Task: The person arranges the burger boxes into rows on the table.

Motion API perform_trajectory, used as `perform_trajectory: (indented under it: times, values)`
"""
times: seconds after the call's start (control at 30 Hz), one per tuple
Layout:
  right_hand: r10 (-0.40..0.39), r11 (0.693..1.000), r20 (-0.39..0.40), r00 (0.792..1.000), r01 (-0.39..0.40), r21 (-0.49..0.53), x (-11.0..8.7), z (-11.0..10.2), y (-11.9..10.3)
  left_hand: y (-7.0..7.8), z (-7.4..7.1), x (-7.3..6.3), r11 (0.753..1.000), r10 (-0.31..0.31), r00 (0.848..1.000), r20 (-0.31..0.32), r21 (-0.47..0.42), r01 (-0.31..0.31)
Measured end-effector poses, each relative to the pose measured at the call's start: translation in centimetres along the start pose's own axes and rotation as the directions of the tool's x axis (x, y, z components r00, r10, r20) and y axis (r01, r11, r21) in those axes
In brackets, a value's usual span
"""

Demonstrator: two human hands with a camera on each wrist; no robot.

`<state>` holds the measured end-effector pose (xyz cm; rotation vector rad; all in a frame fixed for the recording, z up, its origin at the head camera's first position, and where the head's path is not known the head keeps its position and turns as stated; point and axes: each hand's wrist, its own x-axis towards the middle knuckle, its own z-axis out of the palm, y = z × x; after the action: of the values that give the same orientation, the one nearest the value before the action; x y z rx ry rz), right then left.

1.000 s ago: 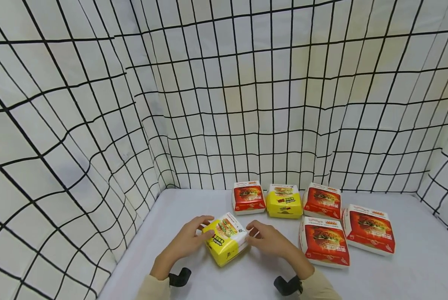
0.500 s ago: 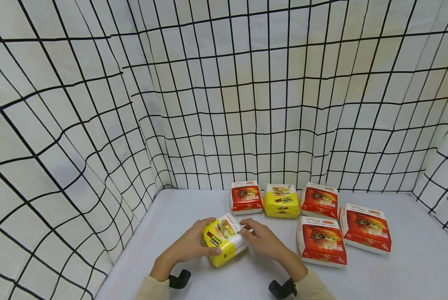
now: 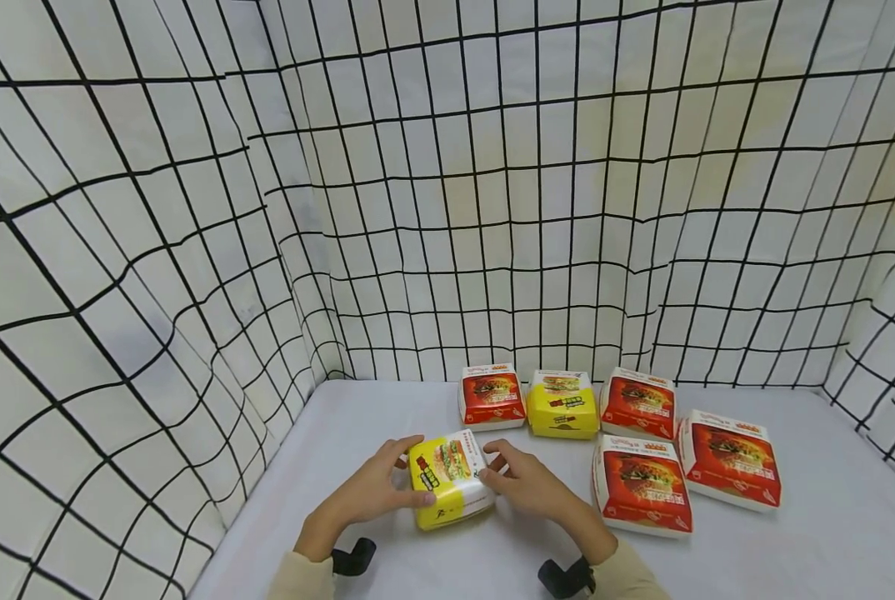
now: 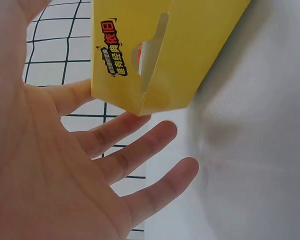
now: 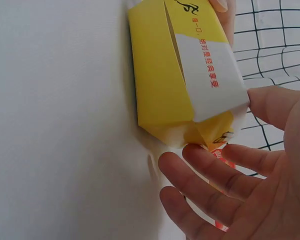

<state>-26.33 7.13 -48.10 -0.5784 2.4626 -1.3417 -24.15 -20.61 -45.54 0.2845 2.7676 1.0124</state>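
Note:
A yellow and white burger box point(image 3: 451, 479) sits at a slight angle on the white table, between both hands. My left hand point(image 3: 383, 483) holds its left end, the thumb on the near side and a fingertip at the far corner. In the left wrist view, the other fingers point(image 4: 140, 152) spread beneath the yellow end with its cut slot. My right hand point(image 3: 522, 479) pinches the right end, with the thumb point(image 5: 272, 105) at the white top edge and fingertips against the end face. The box's underside is hidden.
Behind the held box stand a small red burger box point(image 3: 492, 396), another yellow one point(image 3: 563, 404) and a red one point(image 3: 638, 402). Two more red boxes, a nearer one point(image 3: 642, 483) and a farther-right one point(image 3: 731, 458), lie right of my right hand. A black-gridded white cloth point(image 3: 492, 208) walls the table.
The held box has turned clockwise, its edges now squarer to me. My left thumb has slid from its top down to the near edge. The other boxes stay where they were.

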Motion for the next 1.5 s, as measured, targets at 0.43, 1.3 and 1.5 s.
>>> perform_trajectory:
  times: [0.43, 1.3, 1.5]
  values:
    - [0.027, 0.999, 0.067, 0.997, -0.025, -0.024, -0.2, -0.2, -0.2, -1.0, -0.3, 0.4, 0.998, -0.026, 1.000, 0.001, -0.063, 0.026]
    - [-0.084, 0.996, -0.001, 0.996, 0.084, 0.039, -0.1, 0.3, 0.6, -1.4, -0.1, 0.6, 0.998, 0.007, 0.998, 0.064, -0.069, -0.003]
    - [-0.074, 0.997, -0.004, 0.997, 0.074, 0.029, -0.4, 0.2, 0.2, -1.4, -0.2, 0.5, 0.998, 0.026, 0.997, 0.068, -0.063, -0.022]
